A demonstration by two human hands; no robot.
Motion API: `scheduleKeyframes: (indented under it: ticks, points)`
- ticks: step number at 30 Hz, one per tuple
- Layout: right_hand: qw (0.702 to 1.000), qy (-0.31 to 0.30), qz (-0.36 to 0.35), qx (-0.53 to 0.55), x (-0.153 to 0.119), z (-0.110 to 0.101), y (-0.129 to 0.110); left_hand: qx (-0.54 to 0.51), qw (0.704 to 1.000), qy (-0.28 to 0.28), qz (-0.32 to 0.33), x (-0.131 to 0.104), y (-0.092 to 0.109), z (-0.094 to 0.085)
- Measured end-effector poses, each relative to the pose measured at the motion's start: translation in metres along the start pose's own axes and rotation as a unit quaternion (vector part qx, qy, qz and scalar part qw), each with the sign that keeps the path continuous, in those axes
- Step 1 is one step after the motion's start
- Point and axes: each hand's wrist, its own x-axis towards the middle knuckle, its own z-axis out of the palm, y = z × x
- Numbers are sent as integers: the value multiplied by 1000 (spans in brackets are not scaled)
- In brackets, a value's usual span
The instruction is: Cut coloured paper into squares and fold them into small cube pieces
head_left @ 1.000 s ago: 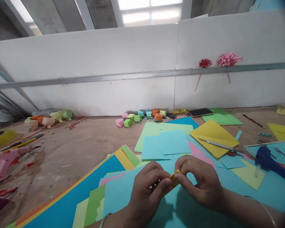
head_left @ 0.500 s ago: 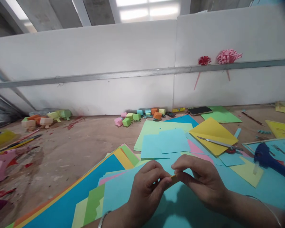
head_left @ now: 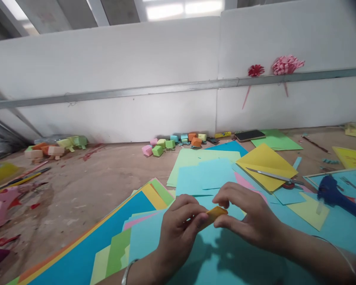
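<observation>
My left hand [head_left: 179,231] pinches a small folded piece of orange-yellow paper [head_left: 215,214] between thumb and fingers. Its free end sticks out to the right. My right hand [head_left: 249,211] is around that end, with thumb and fingers apart; whether a fingertip touches the paper I cannot tell. Beneath both hands lies a large light blue sheet [head_left: 225,253], with their shadows on it. Smaller light blue sheets [head_left: 219,172] lie just beyond.
Scissors [head_left: 274,176] rest on yellow paper [head_left: 264,156] at right, near a blue glue gun [head_left: 341,196]. A pink glue gun [head_left: 4,204] lies far left. Several small paper cubes [head_left: 170,144] and a phone [head_left: 249,135] sit by the white wall [head_left: 121,63]. Coloured sheets [head_left: 106,233] spread at left.
My right thumb and fingers have parted from their pinch on the folded paper, and more of it now shows. The left hand keeps its hold. The view has shifted slightly.
</observation>
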Motion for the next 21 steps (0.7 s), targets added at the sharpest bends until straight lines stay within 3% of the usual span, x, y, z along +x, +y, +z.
scheduleKeyframes:
  ticks: [3,13,18,21]
  points:
    - [999,17,22,23,1,1,3,-34,999,30,-9,1,-3,0]
    - [999,-16,-16,-34,-4,7,-1,15,997,-20,68,3,2,-5]
    - [996,-26,-27,-76,-7,6,1,14,999,-30,38,4,2,-3]
    - [993,-70,-25,-95,-9,7,5,24,998,-54,35,5,0,-1]
